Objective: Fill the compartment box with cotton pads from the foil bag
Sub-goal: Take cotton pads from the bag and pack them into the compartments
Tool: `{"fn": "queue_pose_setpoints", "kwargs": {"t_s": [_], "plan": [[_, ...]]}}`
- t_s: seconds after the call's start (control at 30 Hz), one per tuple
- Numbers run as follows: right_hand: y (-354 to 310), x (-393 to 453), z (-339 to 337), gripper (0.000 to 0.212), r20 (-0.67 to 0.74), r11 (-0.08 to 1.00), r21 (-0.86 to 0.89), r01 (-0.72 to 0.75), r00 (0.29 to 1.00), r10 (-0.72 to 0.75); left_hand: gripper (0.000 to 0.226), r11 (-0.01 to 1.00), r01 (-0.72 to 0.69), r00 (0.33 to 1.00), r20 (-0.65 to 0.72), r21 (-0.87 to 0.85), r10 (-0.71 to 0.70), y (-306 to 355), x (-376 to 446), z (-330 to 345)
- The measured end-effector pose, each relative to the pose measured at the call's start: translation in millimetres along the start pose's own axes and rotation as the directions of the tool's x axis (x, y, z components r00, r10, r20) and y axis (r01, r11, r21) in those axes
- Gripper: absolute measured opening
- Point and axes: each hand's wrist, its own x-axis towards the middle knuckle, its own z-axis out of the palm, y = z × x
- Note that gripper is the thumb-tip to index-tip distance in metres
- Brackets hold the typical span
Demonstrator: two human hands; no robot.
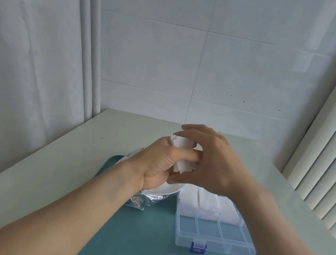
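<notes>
Left hand (158,164): was raised above the surface, fingers and thumb curled round a stack of white pads (182,154), gripping it upright.
Right hand (207,159): met the left one from the right, fingers curved over the stack's top and thumb under its lower end; it touched the pads, but whether it truly gripped them could not be told.
Pads: the held stack stood clear of both bag and box, in the air between the two hands.
Bag (149,199): the crinkled foil bag lay on the mat below the left wrist, just left of the box, its mouth showing white inside.
Box (213,236): the clear plastic box sat open on the mat, right of the bag, blue clasps on its near edge. Its far compartments held white pads; the near row showed only the mat through the bottom.
Mat (149,241): teal, spread over the pale surface (52,166).
Background: white tiled wall, curtain at left, blinds at right.
</notes>
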Motion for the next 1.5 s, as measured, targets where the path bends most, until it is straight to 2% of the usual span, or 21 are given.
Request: {"fn": "queue_pose_setpoints", "kwargs": {"t_s": [0.1,0.17,0.3,0.37,0.43,0.57,0.6,0.7,0.8,0.87,0.93,0.97,1.03,1.1,1.17,1.2,1.27,1.33,1.4,1.47,1.5], "plan": [[-4.7,-0.3,-0.7,0.100,-0.022,0.981,-0.179,-0.072,0.997,0.069,0.020,1.000,0.006,1.000,-0.006,0.014,-0.006,-0.3,0.1,-3.3],[-5.4,-0.6,-1.9,0.110,-0.042,0.978,-0.196,-0.076,0.997,0.069,0.031,0.999,0.031,0.999,-0.019,-0.013,-0.032,-1.3,1.1,-4.5],[2.9,-1.0,2.6,0.084,-0.089,0.996,-0.077,0.047,0.995,-0.054,0.027,0.998,0.068,0.994,0.086,0.012,-0.069,1.8,-0.9,-3.4],[3.1,-1.2,2.9,0.094,-0.095,0.996,-0.087,0.032,0.995,-0.041,0.018,0.993,0.121,0.985,0.125,0.006,-0.121,4.2,-2.3,-4.4],[1.7,-1.1,2.9,0.110,-0.073,0.990,-0.141,-0.002,0.997,-0.009,0.014,0.987,0.162,0.984,0.083,-0.014,-0.161,3.9,-2.0,-5.6],[5.1,0.0,7.3,0.081,-0.114,0.995,-0.103,-0.001,0.993,-0.010,0.043,0.984,0.154,0.985,0.097,-0.091,-0.145,1.0,2.5,-10.3],[4.7,-0.4,7.1,0.081,-0.103,0.996,-0.094,-0.005,0.995,-0.005,0.049,0.979,0.165,0.983,0.101,-0.121,-0.153,1.3,2.8,-11.2],[4.4,-0.7,5.3,0.095,-0.010,0.999,-0.040,-0.019,1.000,0.019,0.030,0.976,0.185,0.978,0.120,-0.118,-0.170,1.9,1.9,-11.1],[6.1,-0.2,6.6,0.079,0.010,1.000,0.021,-0.007,1.000,0.007,0.010,0.979,0.194,0.971,0.156,-0.067,-0.182,2.6,-0.9,-7.6],[4.3,-0.4,4.2,0.097,0.064,0.999,0.028,-0.027,0.998,0.026,0.007,0.976,0.208,0.971,0.133,-0.058,-0.199,2.9,-1.3,-7.7],[2.4,-1.8,-3.4,0.121,0.176,0.995,0.011,-0.096,0.980,0.092,0.013,0.982,0.187,0.982,0.018,-0.003,-0.186,1.9,0.6,-9.1],[2.2,-3.1,-7.9,0.123,0.221,0.991,0.022,-0.135,0.967,0.127,0.014,0.983,0.176,0.983,-0.052,0.051,-0.173,0.8,1.1,-9.6],[5.5,-4.6,-16.3,0.103,0.250,0.979,0.096,-0.177,0.957,0.149,0.015,0.974,0.163,0.984,-0.103,0.158,-0.148,-0.4,0.6,-9.3],[13.5,-5.7,-23.6,0.068,0.309,0.936,0.288,-0.205,0.945,0.112,0.017,0.967,0.171,0.985,-0.020,0.188,-0.170,-0.5,-2.1,-6.5],[19.6,-6.9,-26.3,0.044,0.357,0.824,0.509,-0.249,0.932,0.061,0.024,0.965,0.172,0.978,0.083,0.198,-0.191,-0.2,-5.0,-3.8],[22.1,-7.0,-24.8,0.036,0.369,0.777,0.568,-0.270,0.928,0.052,0.030,0.963,0.169,0.971,0.130,0.210,-0.199,-0.8,-5.7,-3.1],[26.3,-7.5,-21.1,0.018,0.353,0.786,0.557,-0.268,0.933,0.068,0.029,0.960,0.163,0.955,0.208,0.226,-0.211,-2.1,-6.9,-1.2],[28.8,-6.2,-20.0,0.015,0.309,0.801,0.544,-0.252,0.947,0.088,0.026,0.965,0.181,0.946,0.235,0.190,-0.223,-4.2,-7.1,-1.1],[35.2,-6.7,-28.5,0.022,0.278,0.714,0.627,-0.312,0.946,0.170,0.031,0.956,0.230,0.948,0.182,0.182,-0.262,-5.2,-7.2,-0.9],[48.0,-11.2,-42.1,0.023,0.312,0.626,0.646,-0.437,0.900,0.305,0.034,0.924,0.224,0.960,0.095,0.310,-0.265,-7.5,-7.2,1.3],[58.0,-13.1,-44.6,0.021,0.341,0.667,0.543,-0.511,0.859,0.381,0.032,0.899,0.196,0.970,0.056,0.391,-0.236,-8.3,-8.1,2.6]]}}
